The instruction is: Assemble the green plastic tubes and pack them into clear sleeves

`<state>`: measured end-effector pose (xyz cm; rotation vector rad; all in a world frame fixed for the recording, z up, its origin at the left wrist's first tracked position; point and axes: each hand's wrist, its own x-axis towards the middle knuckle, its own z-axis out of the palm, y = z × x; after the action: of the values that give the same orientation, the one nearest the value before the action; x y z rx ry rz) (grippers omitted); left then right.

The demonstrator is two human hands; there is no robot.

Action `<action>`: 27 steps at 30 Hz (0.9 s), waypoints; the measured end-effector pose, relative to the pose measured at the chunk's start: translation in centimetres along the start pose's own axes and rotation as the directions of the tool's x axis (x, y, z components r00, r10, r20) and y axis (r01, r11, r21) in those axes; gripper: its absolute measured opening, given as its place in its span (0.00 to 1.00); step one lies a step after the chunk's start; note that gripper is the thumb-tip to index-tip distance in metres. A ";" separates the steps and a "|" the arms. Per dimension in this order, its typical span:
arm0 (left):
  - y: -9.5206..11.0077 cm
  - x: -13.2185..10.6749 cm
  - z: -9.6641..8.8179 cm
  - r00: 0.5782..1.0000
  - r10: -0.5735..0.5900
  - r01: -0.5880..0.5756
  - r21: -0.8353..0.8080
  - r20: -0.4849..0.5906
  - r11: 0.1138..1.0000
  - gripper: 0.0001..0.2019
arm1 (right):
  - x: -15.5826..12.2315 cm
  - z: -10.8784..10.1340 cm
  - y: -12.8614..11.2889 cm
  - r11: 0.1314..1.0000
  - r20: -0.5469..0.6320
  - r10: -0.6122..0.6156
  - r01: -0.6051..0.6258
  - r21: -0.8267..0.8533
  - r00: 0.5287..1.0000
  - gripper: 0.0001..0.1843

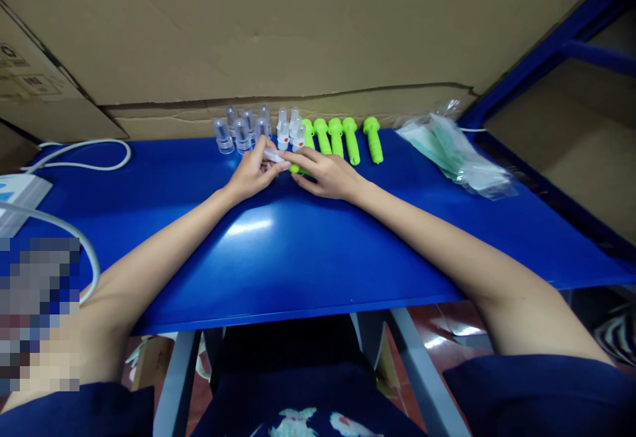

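Note:
Over the back half of the blue table, my left hand [252,173] is closed on a small white plastic piece [273,155]. My right hand [325,173] touches this piece from the right, its fingers wrapped around a bright green handle [299,169] that they mostly hide. Just behind the hands stand several clear plastic caps [242,138] and a few white-based clear pieces [283,134] with red dots. To their right, several green ribbed handles [336,138] lie in a row, and one green handle [373,140] lies a little apart.
Clear bags holding pale green and white sheets [442,149] lie at the back right of the blue table [298,258]. A white cable [99,144] loops at left near a white box [24,192]. Cardboard [278,26] walls off the back; a blue frame [551,43] stands at right.

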<state>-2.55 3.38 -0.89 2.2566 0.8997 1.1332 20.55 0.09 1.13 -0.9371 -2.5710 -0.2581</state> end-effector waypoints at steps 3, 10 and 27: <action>0.3 -0.1 0.0 0.999 0.000 0.000 -0.007 0.034 1.000 0.27 | 0.2 0.0 -0.2 0.999 -0.037 -0.034 0.035 0.001 0.999 0.28; 0.5 0.0 0.2 0.999 0.028 -0.026 -0.079 0.026 0.997 0.35 | 0.4 -0.8 -0.2 0.997 -0.086 -0.064 0.067 0.039 0.994 0.26; 1.7 -0.2 -0.2 0.999 -0.002 0.002 -0.005 0.053 1.000 0.28 | -3.1 -3.4 10.2 0.855 -0.394 0.492 -0.517 0.047 0.777 0.29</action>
<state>-2.22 2.14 0.21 2.2703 0.8776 1.0679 30.38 5.06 3.35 -1.3992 -1.8694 -0.3332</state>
